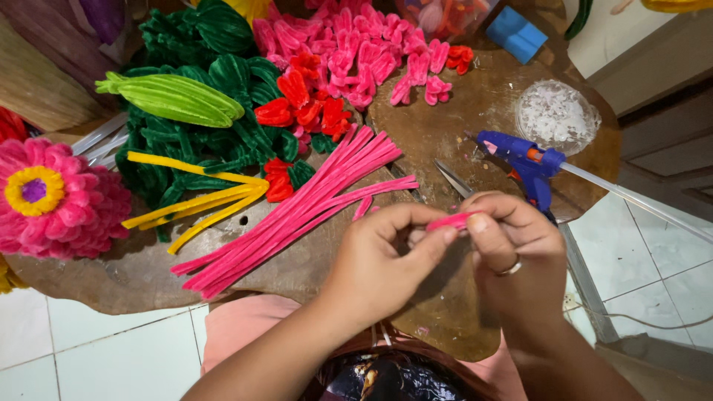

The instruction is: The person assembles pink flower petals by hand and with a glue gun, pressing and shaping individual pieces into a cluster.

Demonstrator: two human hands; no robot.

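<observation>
Both hands meet over the near edge of a wooden table [460,126]. My left hand [382,256] and my right hand [512,252] pinch the same short pink pipe cleaner piece [451,220] between thumbs and fingertips. A ring sits on a finger of the right hand. Just left of the hands lies a bundle of long pink pipe cleaners [297,212], fanned diagonally across the table.
A blue glue gun [529,162] with a clear glue stick lies right of the hands, scissors [453,179] beside it. Yellow pipe cleaners [204,200], green folded pieces [215,96], red pieces [301,104], pink folded petals [356,48], a finished pink flower [52,197] and a clear lid [557,115] crowd the table.
</observation>
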